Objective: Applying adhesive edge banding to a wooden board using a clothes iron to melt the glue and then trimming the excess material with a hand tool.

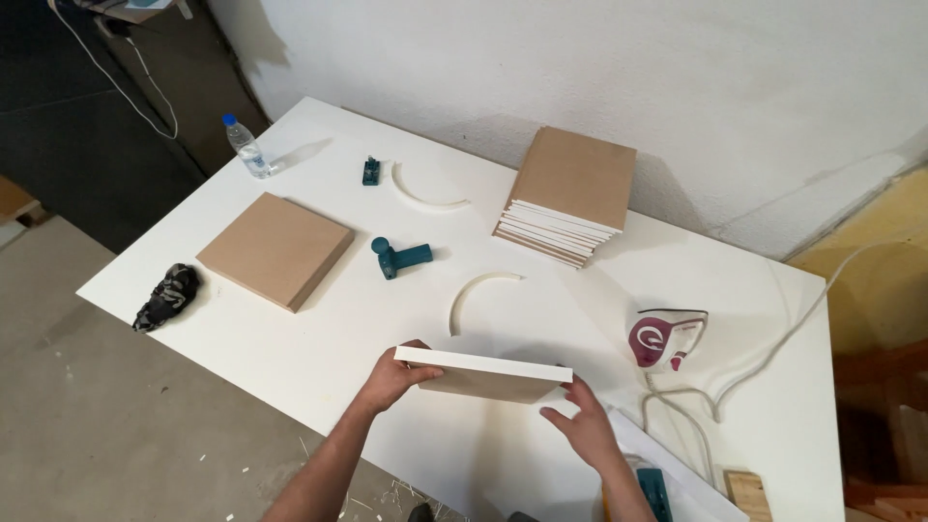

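Both hands hold one flat board on its edge above the near part of the white table: the left hand pinches its left end between thumb and fingers, and the right hand supports its right end with loosely spread fingers, so the white edge is turned up to the eye. Around it the table is free, with the curved white strip just behind, the iron to the right, and the stack of boards well apart near the wall.
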